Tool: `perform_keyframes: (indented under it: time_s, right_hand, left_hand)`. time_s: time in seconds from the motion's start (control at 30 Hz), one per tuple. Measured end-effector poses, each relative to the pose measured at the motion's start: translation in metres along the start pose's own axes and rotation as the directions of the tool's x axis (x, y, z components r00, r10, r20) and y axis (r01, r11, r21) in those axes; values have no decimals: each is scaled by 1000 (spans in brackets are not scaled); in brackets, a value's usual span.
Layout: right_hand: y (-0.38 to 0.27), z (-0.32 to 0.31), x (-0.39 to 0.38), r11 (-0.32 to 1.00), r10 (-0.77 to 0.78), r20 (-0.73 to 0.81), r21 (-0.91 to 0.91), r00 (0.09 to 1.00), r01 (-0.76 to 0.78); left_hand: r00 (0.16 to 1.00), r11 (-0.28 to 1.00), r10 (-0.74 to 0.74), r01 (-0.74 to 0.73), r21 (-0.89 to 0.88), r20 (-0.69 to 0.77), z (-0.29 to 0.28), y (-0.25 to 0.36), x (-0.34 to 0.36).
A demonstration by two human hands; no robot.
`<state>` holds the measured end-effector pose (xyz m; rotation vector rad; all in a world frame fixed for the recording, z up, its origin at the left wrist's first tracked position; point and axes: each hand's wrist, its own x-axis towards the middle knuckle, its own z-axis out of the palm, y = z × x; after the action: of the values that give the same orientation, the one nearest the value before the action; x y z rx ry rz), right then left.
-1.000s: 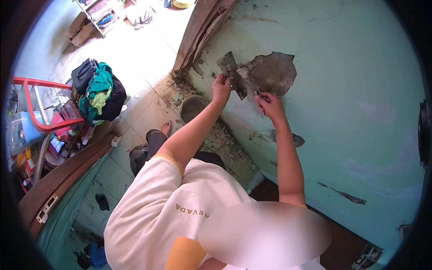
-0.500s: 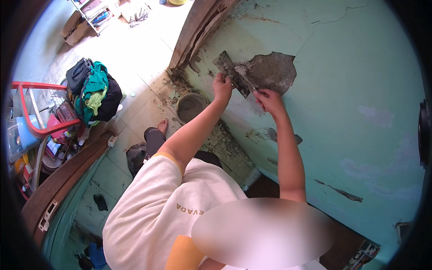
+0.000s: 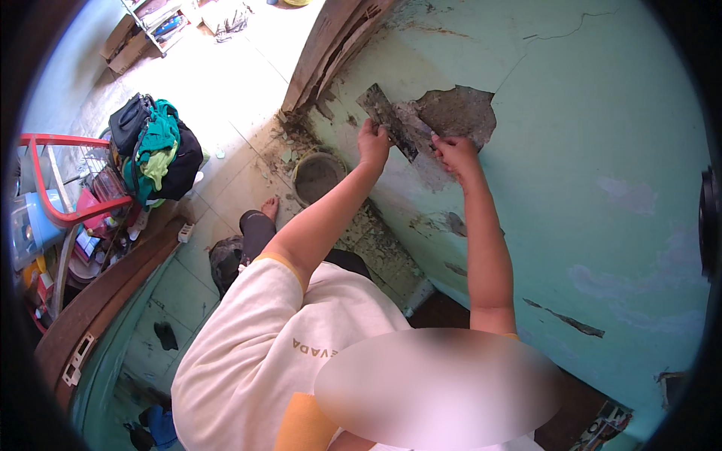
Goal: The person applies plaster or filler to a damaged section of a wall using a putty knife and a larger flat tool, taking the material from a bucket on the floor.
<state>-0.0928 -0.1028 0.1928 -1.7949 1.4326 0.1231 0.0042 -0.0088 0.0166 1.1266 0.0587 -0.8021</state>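
Observation:
My left hand (image 3: 374,141) grips a rectangular, mortar-smeared plastering trowel (image 3: 382,110), tilted against the pale green wall (image 3: 571,135). Just right of it, my right hand (image 3: 455,156) holds a small scraper (image 3: 420,128) by its handle, its blade at the trowel and the left side of a bare grey patch (image 3: 466,113) where paint has come away; some of the blade is hard to make out. Below my left hand on the floor stands a round bucket (image 3: 320,180) with grey material inside.
A split wooden door frame (image 3: 316,56) edges the wall. Debris (image 3: 380,252) lies along the wall's foot on the tiled floor (image 3: 226,180). At left are a red metal rack (image 3: 71,218), piled clothes (image 3: 159,154) and a curved wooden board (image 3: 105,293). My bare foot (image 3: 270,208) is beside the bucket.
My right hand has moved slightly up and right with the scraper, uncovering less of the grey patch's left side. My left hand and trowel have shifted a little up.

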Motion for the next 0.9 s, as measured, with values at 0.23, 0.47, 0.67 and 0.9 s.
perform_keyframes:
  time_s: [0.23, 0.47, 0.67, 0.9]
  right_hand:
    - [-1, -8, -1, 979, -58, -119, -199, 991, 33]
    - [-19, -7, -23, 904, -196, -160, -411, 967, 115]
    - [-3, -22, -27, 942, -156, -149, -320, 976, 102]
    - [-29, -26, -67, 984, -74, -67, -165, 995, 62]
  left_hand:
    - [999, 998, -46, 46, 37, -8, 7, 17, -13]
    - [1000, 1000, -3, 4, 31, -28, 3, 5, -2]
    - [999, 999, -3, 5, 44, -39, 10, 8, -8]
    - [987, 994, 97, -90, 62, -131, 8, -11, 3]
